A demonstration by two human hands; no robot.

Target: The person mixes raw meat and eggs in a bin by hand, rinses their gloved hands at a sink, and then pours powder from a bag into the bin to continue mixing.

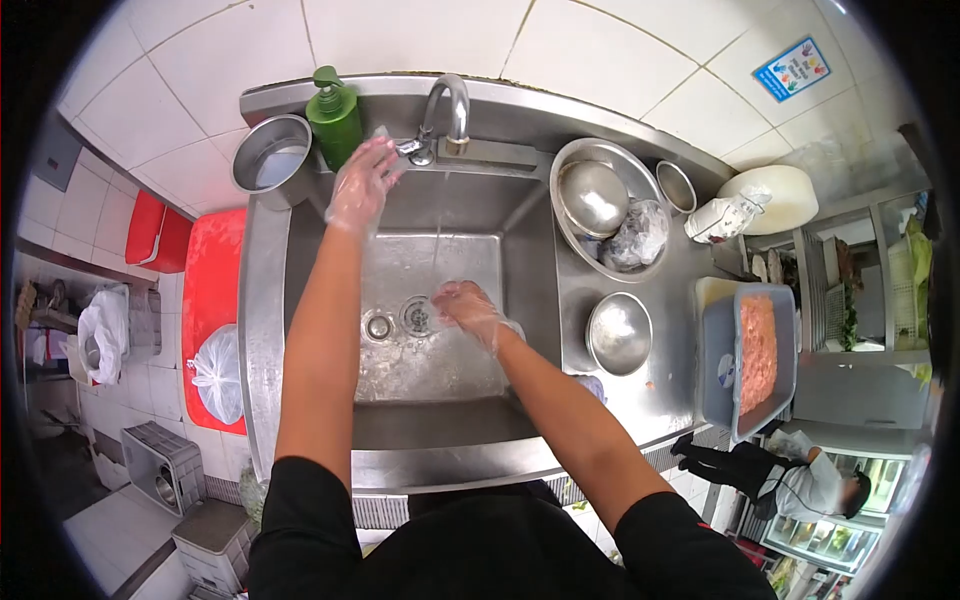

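Note:
My left hand, in a clear plastic glove, is raised at the lever of the metal faucet, its fingers apart. A thin stream of water falls from the spout into the steel sink. Lower in the basin, my right hand, also in a clear glove, is beside the stream near the drain. Its fingers are bent, and whether they hold anything is hidden. A green pump bottle stands behind my left hand.
A metal pot sits at the sink's left corner. On the right are a large steel basin holding a bowl and a bag, a steel bowl, and a grey tub of pink food. A person stands far right.

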